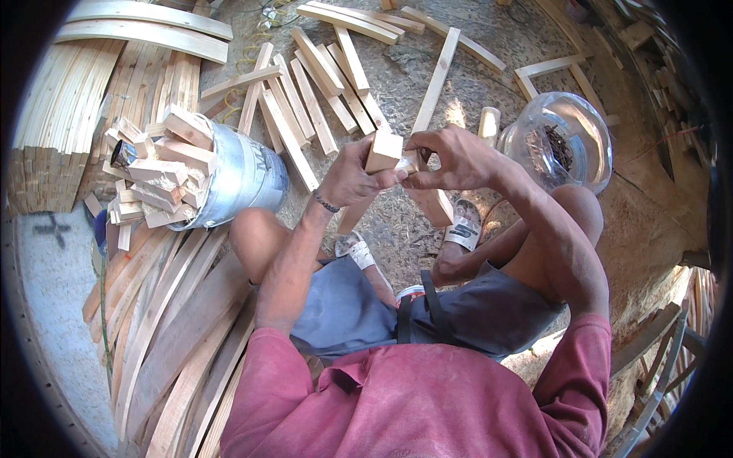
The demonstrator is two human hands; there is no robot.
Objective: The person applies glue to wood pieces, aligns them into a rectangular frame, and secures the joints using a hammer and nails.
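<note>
My left hand is wrapped round a pale wooden bar, whose square end faces up. Close against it, my right hand pinches a second wooden piece between thumb and fingers. The two pieces meet between my hands, but the fingers hide how they join. Below the right hand a wooden leg slants down between my feet. Another slanting leg shows under the left hand. How these legs connect to the held pieces is partly hidden.
Left of my knee, a tipped metal bucket holds short wood offcuts. A clear plastic tub with small dark pieces, apparently nails or screws, stands at the right. Loose wooden bars lie ahead; long planks are stacked at the left.
</note>
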